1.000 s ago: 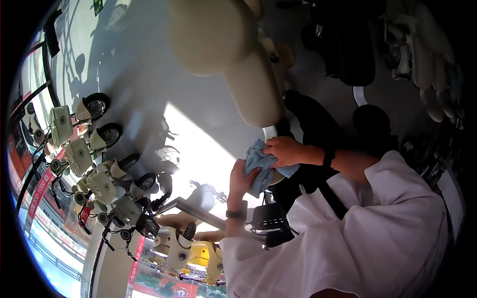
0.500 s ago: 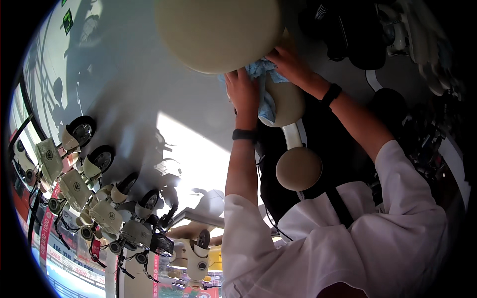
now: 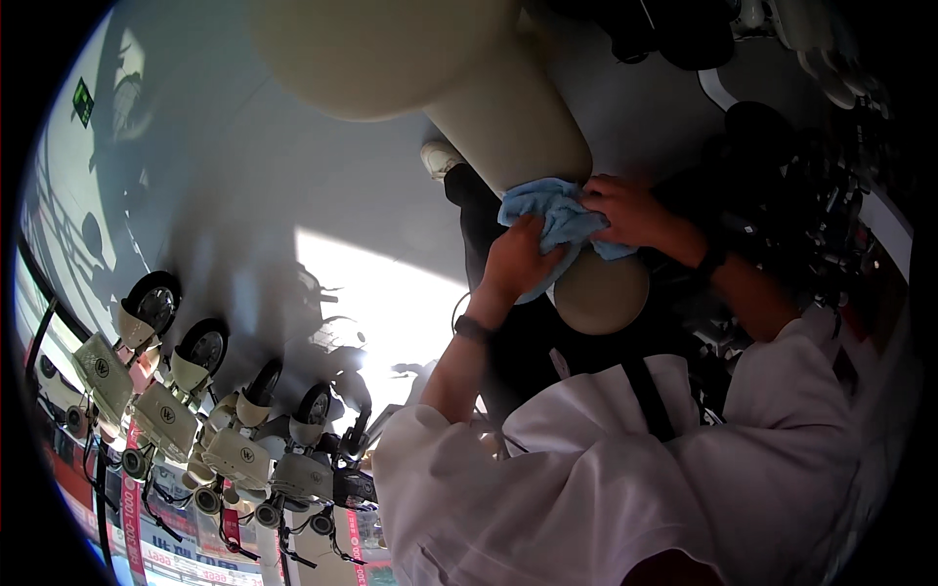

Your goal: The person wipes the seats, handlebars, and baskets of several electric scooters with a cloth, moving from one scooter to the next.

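Observation:
A crumpled light-blue cloth [image 3: 552,202] is bunched between my two hands. My left hand [image 3: 520,260] grips its lower left part, with the fingers closed into the folds. From the right, my right hand [image 3: 628,211] has its fingers closed on the cloth's other side. The cloth lies against the near end of a long, smooth beige seat-like part [image 3: 518,127]. Beyond it, at the top, is a large rounded beige piece [image 3: 381,59]. Just below the cloth sits a smaller rounded beige pad [image 3: 602,293]. What lies under the cloth is hidden.
Several cream scooters [image 3: 166,420] stand in a row along the left by the windows. A white shoe [image 3: 440,159] and dark trouser leg show beside the seat. More dark vehicles [image 3: 782,225] crowd the right. Sunlight falls across the grey floor [image 3: 381,278].
Both hands and the cloth have moved nearer and to the right, off the large rounded piece's edge. The view has shifted, so the long beige part and the shoe now show.

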Available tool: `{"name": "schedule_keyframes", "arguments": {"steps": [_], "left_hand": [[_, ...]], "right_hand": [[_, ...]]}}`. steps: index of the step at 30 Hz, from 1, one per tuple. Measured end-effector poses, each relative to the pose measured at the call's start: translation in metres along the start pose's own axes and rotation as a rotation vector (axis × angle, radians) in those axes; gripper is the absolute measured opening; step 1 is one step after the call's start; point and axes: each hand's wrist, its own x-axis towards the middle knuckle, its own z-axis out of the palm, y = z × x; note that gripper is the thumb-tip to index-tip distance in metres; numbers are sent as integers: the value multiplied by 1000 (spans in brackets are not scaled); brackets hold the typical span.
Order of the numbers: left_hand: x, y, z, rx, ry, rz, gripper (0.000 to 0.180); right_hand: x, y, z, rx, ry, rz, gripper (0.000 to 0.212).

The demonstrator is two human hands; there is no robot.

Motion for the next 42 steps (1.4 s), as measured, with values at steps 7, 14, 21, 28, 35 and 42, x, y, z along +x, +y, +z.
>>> {"name": "schedule_keyframes", "arguments": {"steps": [7, 14, 21, 28, 35, 42], "left_hand": [[-59, 51, 17, -115, -120, -28, 35], [-81, 96, -7, 29, -274, 42, 39], [-59, 120, -101, 309, -133, 259, 45], [1, 129, -226, 129, 237, 527, 63], [97, 115, -306, 445, 342, 626, 74], [151, 102, -328, 618, 320, 669, 69]], "right_hand": [[-71, -32, -10, 85, -123, -17, 50], [-130, -62, -20, 177, -52, 30, 47], [-98, -106, -43, 309, 210, -2, 47], [18, -208, -81, 571, 783, 251, 82], [177, -226, -106, 450, 1206, 456, 83], [228, -208, -125, 228, 1205, 573, 78]]}}
